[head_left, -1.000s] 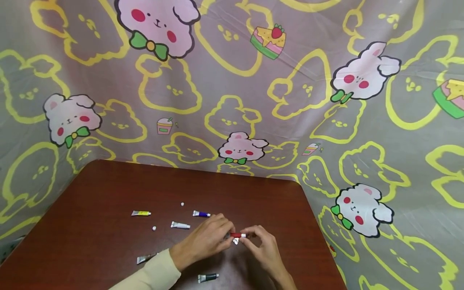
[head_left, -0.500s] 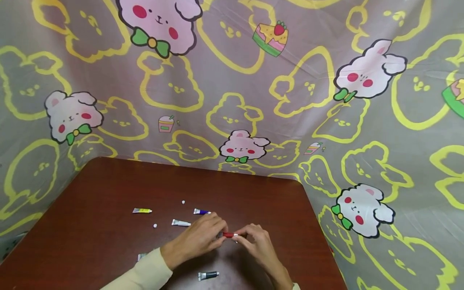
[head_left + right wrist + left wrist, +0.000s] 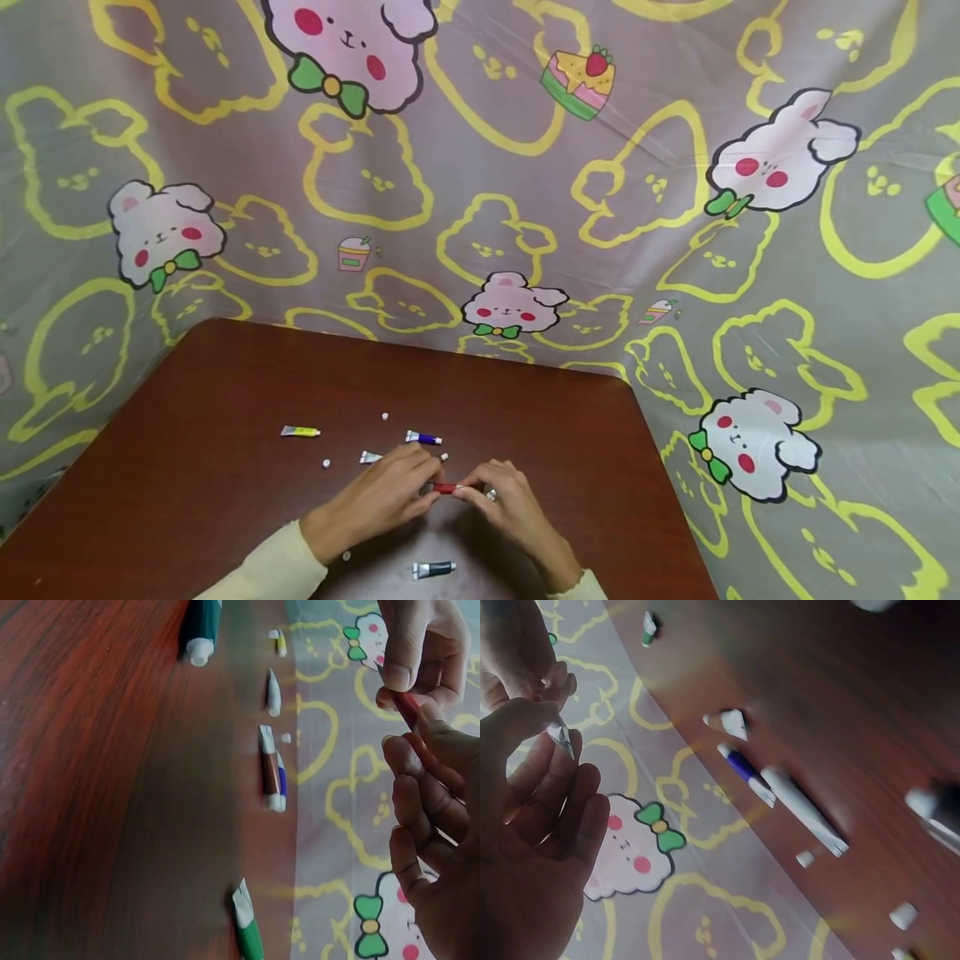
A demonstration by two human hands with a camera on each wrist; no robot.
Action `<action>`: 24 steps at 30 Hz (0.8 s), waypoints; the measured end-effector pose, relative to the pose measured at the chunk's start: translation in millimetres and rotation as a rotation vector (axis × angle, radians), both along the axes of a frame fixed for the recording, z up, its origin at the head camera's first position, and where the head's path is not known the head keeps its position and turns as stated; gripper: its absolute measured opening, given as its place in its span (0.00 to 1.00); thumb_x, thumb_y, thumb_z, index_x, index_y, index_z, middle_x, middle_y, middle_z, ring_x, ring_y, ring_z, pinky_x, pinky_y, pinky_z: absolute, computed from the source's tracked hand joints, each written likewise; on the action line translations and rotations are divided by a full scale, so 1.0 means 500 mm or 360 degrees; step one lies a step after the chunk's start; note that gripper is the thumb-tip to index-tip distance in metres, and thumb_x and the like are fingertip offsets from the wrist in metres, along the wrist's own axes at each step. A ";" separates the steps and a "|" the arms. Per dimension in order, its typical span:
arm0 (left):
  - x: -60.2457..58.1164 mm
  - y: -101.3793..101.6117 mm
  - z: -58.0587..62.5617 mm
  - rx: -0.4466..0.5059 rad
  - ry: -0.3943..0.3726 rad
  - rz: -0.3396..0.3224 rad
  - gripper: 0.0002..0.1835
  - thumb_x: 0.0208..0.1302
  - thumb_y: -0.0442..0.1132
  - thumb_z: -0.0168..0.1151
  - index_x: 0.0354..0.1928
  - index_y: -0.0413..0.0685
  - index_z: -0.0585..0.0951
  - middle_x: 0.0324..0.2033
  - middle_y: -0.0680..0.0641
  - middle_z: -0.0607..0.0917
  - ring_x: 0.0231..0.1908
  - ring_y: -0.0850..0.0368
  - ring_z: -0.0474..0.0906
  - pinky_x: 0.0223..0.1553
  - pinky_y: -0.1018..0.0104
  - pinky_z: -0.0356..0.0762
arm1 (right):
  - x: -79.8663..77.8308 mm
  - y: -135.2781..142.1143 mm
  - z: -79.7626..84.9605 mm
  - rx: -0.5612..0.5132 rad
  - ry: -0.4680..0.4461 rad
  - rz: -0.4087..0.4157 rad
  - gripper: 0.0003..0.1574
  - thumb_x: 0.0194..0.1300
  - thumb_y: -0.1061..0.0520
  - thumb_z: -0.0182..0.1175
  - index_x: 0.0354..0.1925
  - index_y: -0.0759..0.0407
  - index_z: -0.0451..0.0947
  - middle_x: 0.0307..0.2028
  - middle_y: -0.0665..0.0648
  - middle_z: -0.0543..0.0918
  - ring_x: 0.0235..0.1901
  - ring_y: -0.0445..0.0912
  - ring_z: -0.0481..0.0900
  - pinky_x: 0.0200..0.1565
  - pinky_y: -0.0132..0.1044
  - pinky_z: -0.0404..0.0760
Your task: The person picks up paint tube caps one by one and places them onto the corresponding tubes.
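Note:
A small red paint tube (image 3: pixel 446 489) is held level between both hands above the table. My left hand (image 3: pixel 375 496) pinches its flat tail end between thumb and fingers. At the other end my right hand (image 3: pixel 513 508) pinches it, fingertips over the white cap. In the right wrist view the red tube (image 3: pixel 406 710) slants between the two thumbs. The left wrist view shows only its silvery crimped end (image 3: pixel 561 737) at the left fingers. Behind the hands lie a purple tube (image 3: pixel 425 438) and a white tube (image 3: pixel 370 457), partly covered by the left hand.
On the brown table (image 3: pixel 247 500) lie a yellow tube (image 3: pixel 302 432), a dark green tube (image 3: pixel 433 570) near the front, a brown tube (image 3: pixel 270 769) and a brighter green tube (image 3: pixel 247 922). Two loose white caps, one far (image 3: pixel 385 416) and one nearer (image 3: pixel 326 463), lie behind. A patterned curtain (image 3: pixel 405 183) surrounds the table.
Both hands have moved left with the red tube between them. The right fingers now cover more of the white cap. The tubes on the table keep their places as the head view shifts slightly.

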State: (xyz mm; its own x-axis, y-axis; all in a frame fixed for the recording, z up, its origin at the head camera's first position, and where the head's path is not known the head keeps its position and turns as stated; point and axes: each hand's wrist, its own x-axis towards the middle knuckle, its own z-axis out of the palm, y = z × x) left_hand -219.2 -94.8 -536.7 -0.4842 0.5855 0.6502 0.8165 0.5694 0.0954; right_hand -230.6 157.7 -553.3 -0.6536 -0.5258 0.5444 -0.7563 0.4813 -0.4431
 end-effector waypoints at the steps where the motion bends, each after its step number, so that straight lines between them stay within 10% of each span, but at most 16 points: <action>1: 0.001 -0.007 -0.001 -0.0001 -0.0005 0.0011 0.16 0.56 0.41 0.83 0.38 0.54 0.82 0.35 0.58 0.84 0.40 0.61 0.79 0.46 0.63 0.81 | -0.001 -0.006 -0.001 0.0022 -0.0027 -0.0008 0.04 0.65 0.53 0.77 0.35 0.47 0.90 0.29 0.41 0.87 0.28 0.41 0.79 0.37 0.25 0.70; 24: 0.052 -0.303 -0.074 -0.0082 -0.0014 0.0474 0.16 0.51 0.38 0.81 0.39 0.55 0.84 0.34 0.58 0.85 0.38 0.59 0.78 0.42 0.56 0.79 | -0.129 -0.107 0.005 0.0223 -0.0259 -0.0029 0.13 0.69 0.47 0.76 0.44 0.53 0.90 0.37 0.45 0.89 0.39 0.43 0.85 0.43 0.33 0.82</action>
State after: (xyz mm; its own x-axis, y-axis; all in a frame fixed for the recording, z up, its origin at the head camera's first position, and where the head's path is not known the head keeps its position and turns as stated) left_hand -193.0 -246.2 -573.8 -0.6449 0.4490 0.6184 0.6124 0.7878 0.0666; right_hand -295.0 104.4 -550.5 -0.7371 -0.5760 0.3534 -0.6707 0.5597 -0.4866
